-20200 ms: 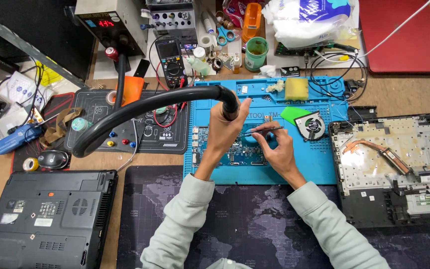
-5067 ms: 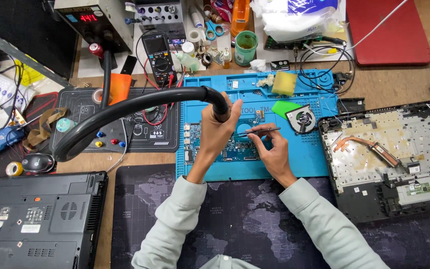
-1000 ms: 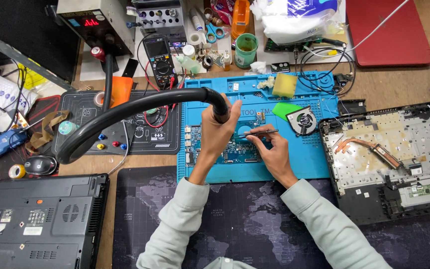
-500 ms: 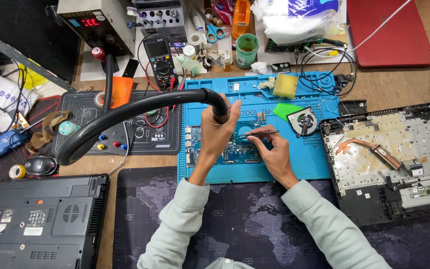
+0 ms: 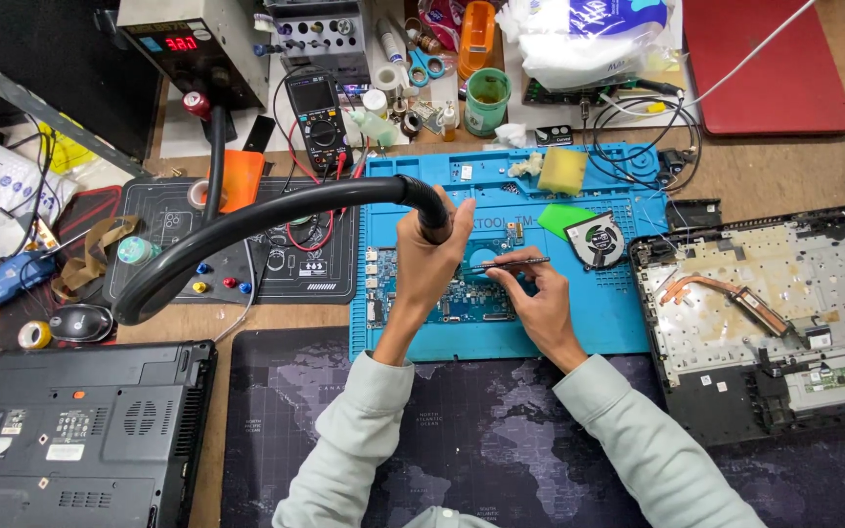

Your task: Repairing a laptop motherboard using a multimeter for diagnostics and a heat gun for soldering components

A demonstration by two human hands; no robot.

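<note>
My left hand (image 5: 429,256) grips the nozzle end of a thick black hose (image 5: 246,223), pointing it down at a green circuit board (image 5: 462,303). The board lies on a blue work mat (image 5: 599,313). My right hand (image 5: 533,293) pinches slim tweezers (image 5: 506,262) and rests on the board's right part. The tweezer tips sit just below the hose nozzle, over the board's upper middle. Much of the board is hidden under both hands.
An opened laptop base (image 5: 775,323) lies right of the mat, a small round fan (image 5: 596,240) and a yellow sponge (image 5: 562,169) on it. A closed laptop underside (image 5: 70,430) sits front left. A multimeter (image 5: 318,117), a station with a red display (image 5: 193,44) and bottles crowd the back.
Nothing but a slight shift of the camera; both hands stay over the board with hose and tweezers as before.
</note>
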